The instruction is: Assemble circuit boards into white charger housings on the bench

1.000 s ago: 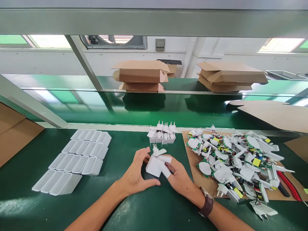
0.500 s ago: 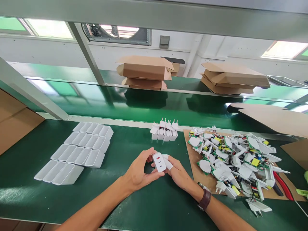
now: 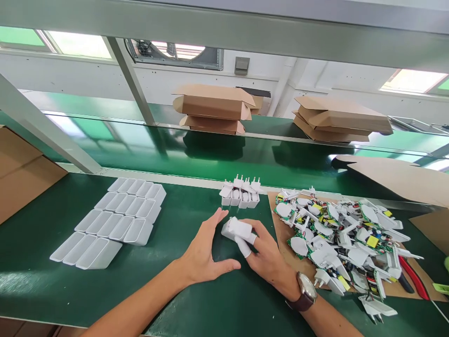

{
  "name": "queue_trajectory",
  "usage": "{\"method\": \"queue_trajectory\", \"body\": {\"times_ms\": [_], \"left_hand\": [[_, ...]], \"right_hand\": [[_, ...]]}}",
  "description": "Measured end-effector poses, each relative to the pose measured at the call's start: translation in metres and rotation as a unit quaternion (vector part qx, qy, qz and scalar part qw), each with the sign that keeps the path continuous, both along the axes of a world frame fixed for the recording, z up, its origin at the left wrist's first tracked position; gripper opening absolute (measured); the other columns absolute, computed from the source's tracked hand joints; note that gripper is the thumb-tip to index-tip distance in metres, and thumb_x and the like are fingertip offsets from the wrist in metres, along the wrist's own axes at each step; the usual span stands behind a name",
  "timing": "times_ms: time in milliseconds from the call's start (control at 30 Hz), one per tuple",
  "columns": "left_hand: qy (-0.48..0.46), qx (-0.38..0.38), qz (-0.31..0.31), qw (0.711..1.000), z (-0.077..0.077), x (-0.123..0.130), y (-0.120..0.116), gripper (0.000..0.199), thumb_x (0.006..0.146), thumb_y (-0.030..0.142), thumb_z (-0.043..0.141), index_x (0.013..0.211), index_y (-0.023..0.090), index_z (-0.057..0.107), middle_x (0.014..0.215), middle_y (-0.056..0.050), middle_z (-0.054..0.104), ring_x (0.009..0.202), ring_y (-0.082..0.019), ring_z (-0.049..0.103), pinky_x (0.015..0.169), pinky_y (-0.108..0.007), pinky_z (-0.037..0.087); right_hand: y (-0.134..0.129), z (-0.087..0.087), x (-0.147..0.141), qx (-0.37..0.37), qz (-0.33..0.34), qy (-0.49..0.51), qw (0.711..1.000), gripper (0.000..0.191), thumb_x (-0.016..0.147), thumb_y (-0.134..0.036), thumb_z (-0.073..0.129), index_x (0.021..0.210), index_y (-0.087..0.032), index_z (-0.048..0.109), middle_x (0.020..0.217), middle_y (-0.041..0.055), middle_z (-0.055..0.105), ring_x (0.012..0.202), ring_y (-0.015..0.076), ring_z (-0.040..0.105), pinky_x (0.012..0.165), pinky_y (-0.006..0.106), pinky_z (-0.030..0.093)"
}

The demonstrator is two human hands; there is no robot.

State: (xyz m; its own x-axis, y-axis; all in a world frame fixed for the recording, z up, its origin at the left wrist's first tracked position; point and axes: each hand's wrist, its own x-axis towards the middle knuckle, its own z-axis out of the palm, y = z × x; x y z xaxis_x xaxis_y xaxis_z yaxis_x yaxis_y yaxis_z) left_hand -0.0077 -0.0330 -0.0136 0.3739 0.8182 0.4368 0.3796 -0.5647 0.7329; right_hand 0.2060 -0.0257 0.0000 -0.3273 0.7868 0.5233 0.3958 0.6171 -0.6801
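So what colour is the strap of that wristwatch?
The strap is dark reddish-brown, seen best in the head view.

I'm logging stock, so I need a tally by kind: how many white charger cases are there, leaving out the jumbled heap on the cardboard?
Open, empty cases in rows at the left: 18
Cases topped with plug parts at the far edge: 4
Case in the right hand: 1
Total: 23

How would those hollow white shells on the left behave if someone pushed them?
The white shells look thin-walled and hollow, so probably light and fairly stiff. Smooth and boxy, they'd likely slide across the glossy green table rather than roll.
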Motion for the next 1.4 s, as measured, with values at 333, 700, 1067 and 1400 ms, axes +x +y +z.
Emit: {"method": "queue_trajectory", "body": {"times_ms": [333, 700, 1067, 1400], "left_hand": [[-0.034, -0.041, -0.043, 0.998, -0.003, -0.001, 0.0, 0.132, 0.081, 0.06, 0.078, 0.162, 0.028, -0.021, 0.168, -0.026, 0.024, 0.156, -0.04, 0.029, 0.119, -0.069, 0.033], [0.007, 0.006, 0.006, 1.0, -0.008, 0.004, 0.002, 0.126, 0.081, 0.042, 0.084, 0.164, 0.03, -0.009, 0.16, -0.024, 0.04, 0.135, -0.037, 0.056, 0.102, -0.058, 0.054], [-0.024, 0.122, 0.055, 0.991, -0.002, 0.01, -0.001, 0.083, 0.095, 0.03, 0.067, 0.161, 0.026, 0.019, 0.119, -0.012, 0.067, 0.089, -0.019, 0.068, 0.077, -0.035, 0.061], [-0.016, 0.096, 0.057, 0.994, -0.009, 0.007, 0.0, 0.08, 0.095, 0.033, 0.068, 0.16, 0.026, 0.023, 0.12, -0.012, 0.068, 0.09, -0.019, 0.068, 0.078, -0.034, 0.061]], "right_hand": [[-0.002, 0.003, 0.011, 0.041, -0.002, -0.053, 0.998, 0.042, 0.099, -0.014, 0.056, 0.136, -0.034, 0.061, 0.127, 0.0111, 0.066, 0.111, 0.025, 0.067, 0.09, 0.042, 0.061], [0.003, -0.013, -0.001, -0.174, 0.014, 0.095, 0.98, 0.026, 0.102, -0.041, 0.057, 0.119, -0.027, 0.072, 0.115, 0.0095, 0.073, 0.102, 0.0244, 0.07, 0.088, 0.04, 0.062], [-0.004, 0.0, -0.012, -0.475, 0.082, 0.264, 0.835, 0.064, 0.085, -0.078, 0.062, 0.114, -0.022, 0.07, 0.097, 0.0078, 0.077, 0.086, 0.0272, 0.076, 0.084, 0.047, 0.063], [-0.003, -0.004, -0.011, -0.481, 0.085, 0.255, 0.835, 0.063, 0.088, -0.076, 0.06, 0.12, -0.023, 0.068, 0.098, 0.0078, 0.077, 0.091, 0.027, 0.076, 0.084, 0.045, 0.063]]}}
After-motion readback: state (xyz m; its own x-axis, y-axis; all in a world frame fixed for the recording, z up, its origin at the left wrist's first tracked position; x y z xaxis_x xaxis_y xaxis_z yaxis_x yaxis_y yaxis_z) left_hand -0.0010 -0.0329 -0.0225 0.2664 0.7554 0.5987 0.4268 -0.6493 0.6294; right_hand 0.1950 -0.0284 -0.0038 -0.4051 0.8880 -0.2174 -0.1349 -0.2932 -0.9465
